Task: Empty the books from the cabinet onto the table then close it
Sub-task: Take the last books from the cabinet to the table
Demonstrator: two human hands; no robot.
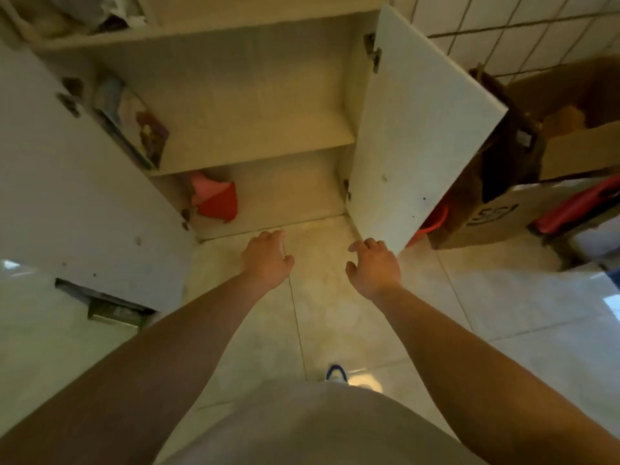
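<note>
- Looking down from a head camera, the view showed a pale tiled floor (385, 330) and a tiled wall (503, 18) at one o'clock.
- One cream cabinet (255, 105) stood at twelve o'clock with its two doors swung wide: the left door (67, 196) and the right door (412, 135).
- A few thin books (134, 125) leaned against the upper shelf's left wall; their exact number was unclear.
- One red and pink item (216, 199) lay on the bottom shelf.
- One cardboard box (496, 209) at three o'clock bore blurred, unreadable dark lettering.
- Two bare hands reached forward, holding nothing: the left hand (266, 260) loosely curled, the right hand (374, 266) with relaxed, spread fingers near the right door's lower corner.
</note>
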